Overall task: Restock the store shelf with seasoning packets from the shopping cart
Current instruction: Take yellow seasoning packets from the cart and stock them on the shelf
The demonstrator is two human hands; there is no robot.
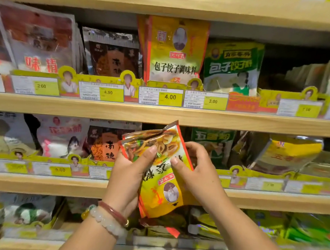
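Both my hands grip one bunch of seasoning packets [161,169], upside down, before the middle shelf [63,109]: left hand [129,173] thumb across front, right hand [194,170] fingers curled round edge.

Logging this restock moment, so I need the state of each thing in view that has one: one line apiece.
Left hand: grips the held packets, thumb on front.
Right hand: pinches the same packets at their right edge.
Held packets: small stack, upside down, tilted, off the shelf.
Yellow dumpling-seasoning packet: upright on the upper shelf.
Green packet: upright beside it.
Slot behind the hands: dark; contents unclear.
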